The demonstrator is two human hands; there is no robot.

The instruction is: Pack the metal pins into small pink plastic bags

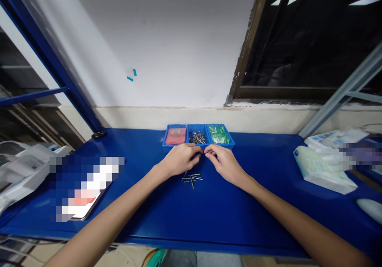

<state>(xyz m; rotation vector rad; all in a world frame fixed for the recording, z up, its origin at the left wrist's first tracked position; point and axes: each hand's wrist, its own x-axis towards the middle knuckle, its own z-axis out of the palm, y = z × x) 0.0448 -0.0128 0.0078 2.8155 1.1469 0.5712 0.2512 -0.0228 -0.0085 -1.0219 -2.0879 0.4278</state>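
My left hand [183, 157] is closed, thumb and fingers pressed together, just in front of the blue bins. Close beside it, my right hand [222, 159] pinches with thumb and forefinger. Whatever lies between the fingertips of either hand is too small to make out. Below them on the blue table is a loose pile of thin metal pins with gold-coloured parts [192, 178]. More such pins [197, 137] fill the middle blue bin [197, 127]. Pinkish-red packets [175, 135] lie in the left bin, and green-and-clear plastic packets [220, 134] in the right one.
A phone with a blurred screen [86, 195] lies at the left of the blue table [191, 219]. White equipment [30, 163] stands at the far left. To the right are a tissue pack [324, 169] and a pale rounded object [371, 209]. The wall [167, 40] rises behind the bins.
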